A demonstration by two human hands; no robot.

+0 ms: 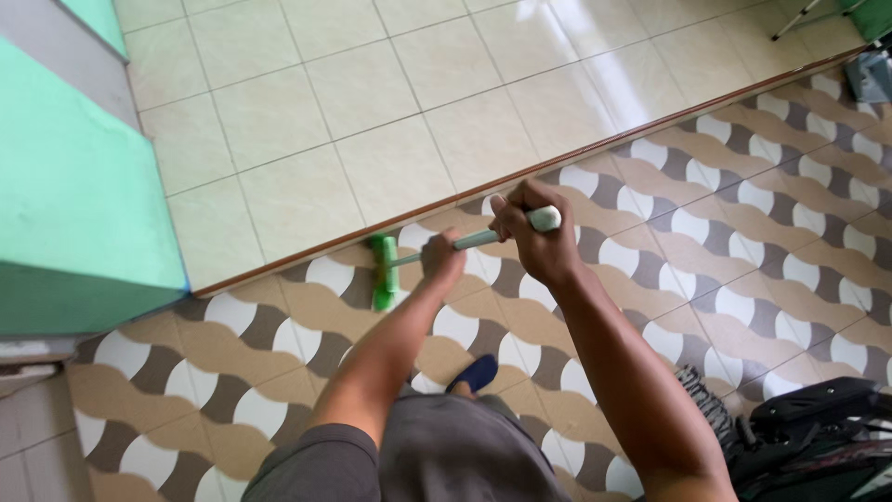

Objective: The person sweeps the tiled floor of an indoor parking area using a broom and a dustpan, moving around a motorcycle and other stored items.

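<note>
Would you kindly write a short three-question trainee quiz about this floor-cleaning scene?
1. True or false: both hands grip the tool's handle.
2. Which hand is nearer the green head? A) left hand B) right hand
3. Fill in: the green head rests on the ____ tiles, beside the brown strip.

Key: 1 true; 2 A; 3 patterned.
</note>
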